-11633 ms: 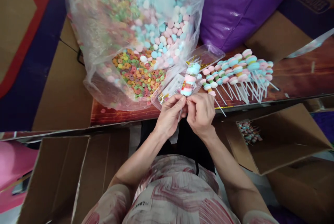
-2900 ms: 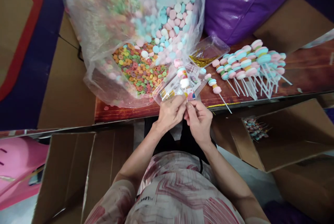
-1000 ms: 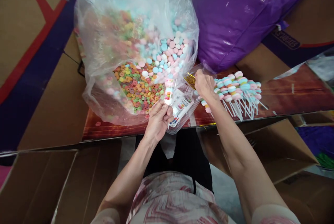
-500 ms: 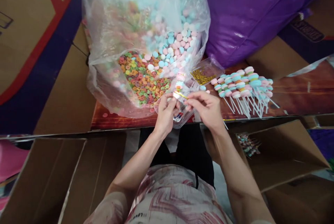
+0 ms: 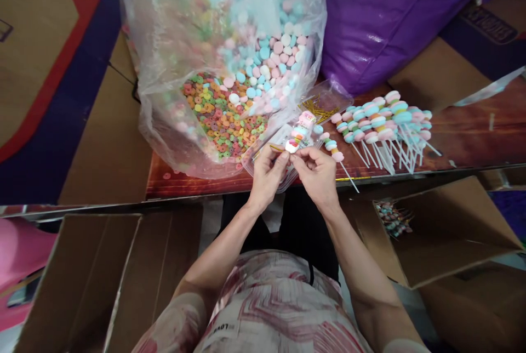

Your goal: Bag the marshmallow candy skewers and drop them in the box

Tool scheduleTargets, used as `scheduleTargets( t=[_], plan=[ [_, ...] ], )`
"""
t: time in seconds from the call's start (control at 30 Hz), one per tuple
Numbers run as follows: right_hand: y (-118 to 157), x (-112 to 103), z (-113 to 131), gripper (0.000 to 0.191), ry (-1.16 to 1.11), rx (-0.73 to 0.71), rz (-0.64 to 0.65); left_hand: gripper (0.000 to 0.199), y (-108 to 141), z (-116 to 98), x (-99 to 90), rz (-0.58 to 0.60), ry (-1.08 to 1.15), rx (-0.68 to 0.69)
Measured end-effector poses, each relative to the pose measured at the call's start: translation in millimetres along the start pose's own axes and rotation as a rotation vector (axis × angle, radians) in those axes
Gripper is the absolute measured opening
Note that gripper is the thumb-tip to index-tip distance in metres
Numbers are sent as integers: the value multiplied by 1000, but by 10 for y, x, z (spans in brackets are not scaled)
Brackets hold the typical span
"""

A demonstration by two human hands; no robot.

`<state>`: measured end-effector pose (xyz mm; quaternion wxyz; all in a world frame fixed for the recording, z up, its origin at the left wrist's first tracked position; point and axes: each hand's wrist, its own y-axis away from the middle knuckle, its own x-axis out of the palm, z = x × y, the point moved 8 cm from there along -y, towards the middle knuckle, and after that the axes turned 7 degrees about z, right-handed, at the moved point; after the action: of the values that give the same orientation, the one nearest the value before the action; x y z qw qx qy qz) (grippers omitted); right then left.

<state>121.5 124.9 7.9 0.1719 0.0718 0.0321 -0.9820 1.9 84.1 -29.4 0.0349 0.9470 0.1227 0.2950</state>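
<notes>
A candy skewer point(image 5: 299, 135) of stacked pink, white, blue and orange sweets points away from me, seemingly in a clear printed wrapper. Both hands pinch at its lower end. My left hand point(image 5: 267, 176) is closed there, with a gold twist tie point(image 5: 276, 147) showing at its fingertips. My right hand point(image 5: 317, 176) is closed too, thumb and forefinger meeting the left fingertips. The skewer's stick is hidden by my fingers. Beneath the hands lies a clear plastic tray point(image 5: 249, 165). More gold twist ties point(image 5: 318, 109) fill a clear container just beyond.
A large clear bag point(image 5: 164, 95) holds ring sweets and pastel round sweets. One unwrapped skewer point(image 5: 331, 146) lies beside a pile of skewers point(image 5: 380, 120) on the table point(image 5: 472, 142). A purple bag point(image 5: 370, 18) stands behind. An open carton point(image 5: 452, 232) below right contains wrapped skewers.
My right hand has moved left against my left fingers. The gold tie, earlier stretched toward the right hand, now sticks out on the left. The single unwrapped skewer has come into fuller view.
</notes>
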Motion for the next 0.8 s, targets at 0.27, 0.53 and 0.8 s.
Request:
scheduleTargets(
  t=[0.27, 0.53, 0.8],
  plan=[
    [121, 81, 0, 32, -172, 5, 171, 27, 76, 2, 229, 156, 300, -343],
    [103, -42, 122, 24, 16, -113, 260, 27, 175, 98, 344, 274, 290, -502],
    [139, -79, 97, 19, 147, -82, 114, 28, 163, -77, 127, 42, -151, 31]
  ],
)
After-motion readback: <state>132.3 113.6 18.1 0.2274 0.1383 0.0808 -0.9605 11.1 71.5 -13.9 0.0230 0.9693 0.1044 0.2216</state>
